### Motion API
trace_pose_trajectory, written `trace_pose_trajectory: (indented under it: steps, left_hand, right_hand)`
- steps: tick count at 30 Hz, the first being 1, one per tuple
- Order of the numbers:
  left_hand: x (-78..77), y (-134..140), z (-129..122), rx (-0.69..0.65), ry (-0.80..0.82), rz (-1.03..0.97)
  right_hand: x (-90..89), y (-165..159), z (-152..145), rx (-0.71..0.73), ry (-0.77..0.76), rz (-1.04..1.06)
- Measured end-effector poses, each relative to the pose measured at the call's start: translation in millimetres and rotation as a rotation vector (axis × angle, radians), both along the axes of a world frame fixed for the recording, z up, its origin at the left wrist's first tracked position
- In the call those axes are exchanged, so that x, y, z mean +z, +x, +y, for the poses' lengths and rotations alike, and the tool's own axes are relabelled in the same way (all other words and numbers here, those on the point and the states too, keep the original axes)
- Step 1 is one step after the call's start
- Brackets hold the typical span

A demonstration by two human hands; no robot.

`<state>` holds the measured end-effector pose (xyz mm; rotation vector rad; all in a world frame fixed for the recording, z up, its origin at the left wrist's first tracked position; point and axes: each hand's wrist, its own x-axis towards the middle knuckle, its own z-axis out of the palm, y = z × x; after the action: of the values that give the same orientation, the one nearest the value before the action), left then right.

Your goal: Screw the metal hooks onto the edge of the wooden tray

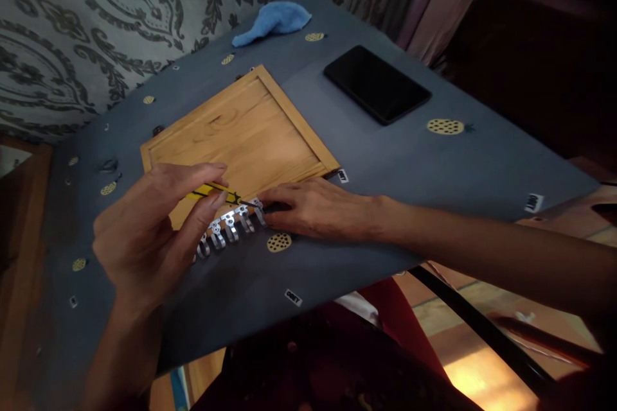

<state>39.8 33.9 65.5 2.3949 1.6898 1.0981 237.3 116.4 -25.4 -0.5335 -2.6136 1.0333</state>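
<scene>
A wooden framed panel [231, 131] lies flat on the blue-grey table. Along its near edge sits a metal hook rail [230, 221] with several curved hooks. My left hand [154, 228] is closed, pinching a yellow screwdriver [207, 190] with black marks between thumb and fingers. The screwdriver's dark shaft slants down to the rail's right end. My right hand [313, 209] is closed at that same end, thumb and fingertips on the last hook and the panel's edge. Whether a screw sits under the tip is too small to tell.
A black phone [377, 83] lies on the table [486, 173] right of the panel. A blue cloth [276, 22] is at the back. Small dark objects, one a dark knob [158, 131], sit beyond the panel's far edge. A patterned curtain [120, 6] hangs behind.
</scene>
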Motion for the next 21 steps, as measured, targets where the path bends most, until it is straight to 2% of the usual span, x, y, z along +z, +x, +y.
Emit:
trace_pose_trajectory:
  steps: [10, 15, 21]
  left_hand:
    - [0.1, -2.4, -2.7, 0.011, -0.006, 0.079]
    - [0.7, -2.8, -2.3, -0.014, -0.004, 0.061]
    - [-1.9, -3.7, -1.2, 0.025, 0.018, 0.086]
  right_hand:
    - [-0.9, 0.2, 0.2, 0.05, 0.075, -0.028]
    - [-1.7, 0.0, 0.4, 0.038, 0.07, -0.009]
    - [-1.4, -0.3, 0.3, 0.022, 0.054, -0.008]
